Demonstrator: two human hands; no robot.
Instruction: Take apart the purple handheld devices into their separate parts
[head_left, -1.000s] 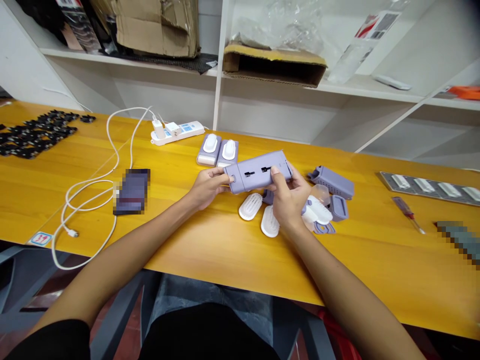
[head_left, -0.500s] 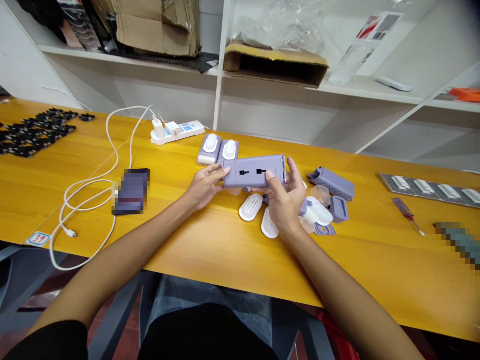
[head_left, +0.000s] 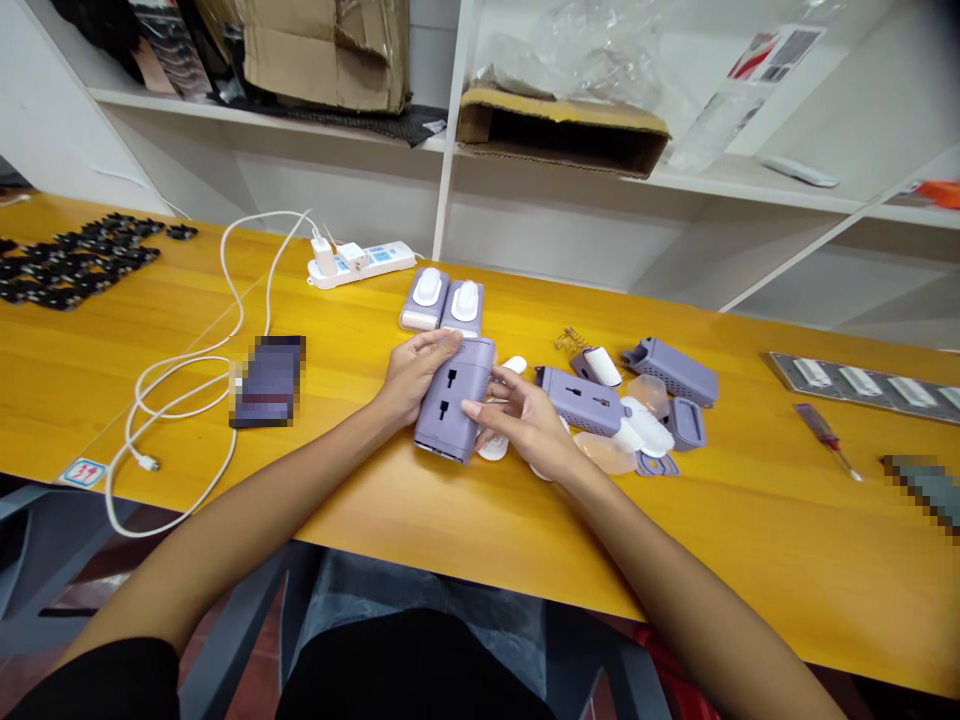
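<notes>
1. Over the table point(head_left: 420, 525), the case point(head_left: 466, 385) is gripped by the left hand point(head_left: 409, 378), fingers closed.
2. Its face is touched by the right hand point(head_left: 536, 428); whether those fingers grip cannot be told.
3. From it, two units point(head_left: 461, 308) are seen at 12 o'clock, a housing point(head_left: 581, 402) at 3.

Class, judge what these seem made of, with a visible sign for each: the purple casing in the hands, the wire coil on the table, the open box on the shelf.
Purple casing: probably moulded plastic, satin finish; even colour, soft sheen, clean-cut slots.
Wire coil: likely coppery metal; thin wire holding open loops; finish and alloy unclear.
Open box: apparently cardboard, matte; brown with rough, bent edges.
</notes>
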